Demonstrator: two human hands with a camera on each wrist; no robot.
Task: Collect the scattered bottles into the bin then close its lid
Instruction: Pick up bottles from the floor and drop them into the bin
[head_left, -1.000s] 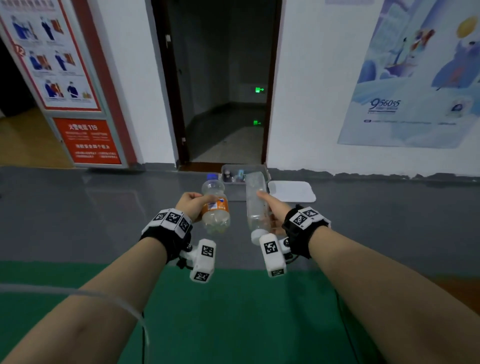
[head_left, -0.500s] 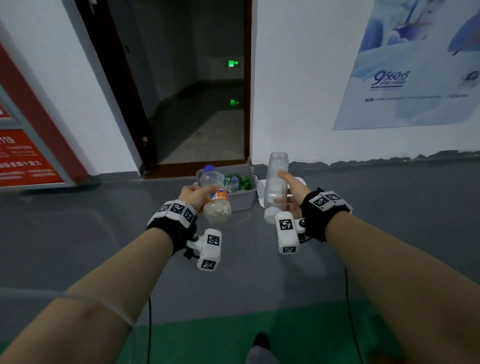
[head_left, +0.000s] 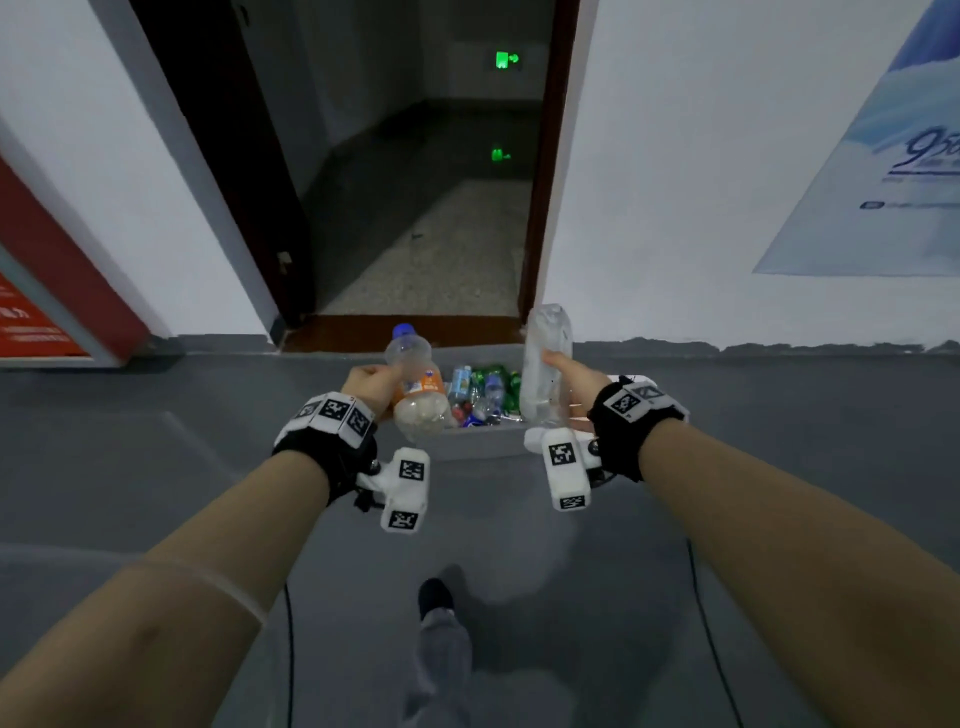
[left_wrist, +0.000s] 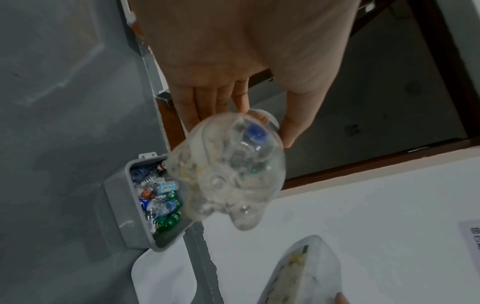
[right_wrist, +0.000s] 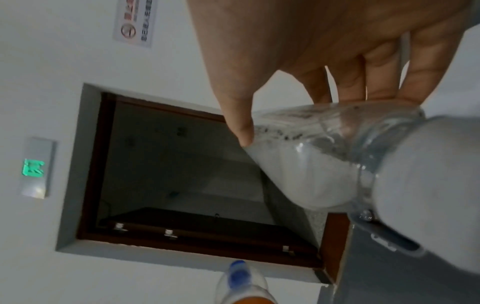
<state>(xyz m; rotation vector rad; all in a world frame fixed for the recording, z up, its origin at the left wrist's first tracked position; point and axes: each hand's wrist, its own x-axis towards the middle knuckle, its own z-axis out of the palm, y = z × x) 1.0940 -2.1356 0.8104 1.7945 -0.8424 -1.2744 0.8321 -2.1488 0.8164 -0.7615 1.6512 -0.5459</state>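
Left hand (head_left: 371, 387) grips the orange-label bottle (head_left: 418, 387) round its middle, blue cap up. Right hand (head_left: 571, 376) grips the clear bottle (head_left: 543, 364) at mid-body, held about upright; in the right wrist view its near end looks like the neck, though blur prevents certainty. Both bottles hang in front of the grey bin (head_left: 483, 441), which stands on the floor (head_left: 156, 467) by the doorway (head_left: 415, 182), open and already well stocked with bottles (head_left: 485, 392). The white lid (left_wrist: 163, 277) lies flat on the floor beside the bin, touching or nearly touching its end.

Step in hand, as judged: bringing both bottles over the opening for release.

Recommendations:
- Carry each bottle fully past the near rim before letting go; neither appears clearly over the opening yet.
- Lay them lengthwise, low over the pile. Dropped upright, they are likely to bounce out or stand proud.
- The clear bottle is long; seat it along the bin's longer side so the lid can shut.
- Release one at a time to avoid a collision.
- Keep feet clear of the lid.
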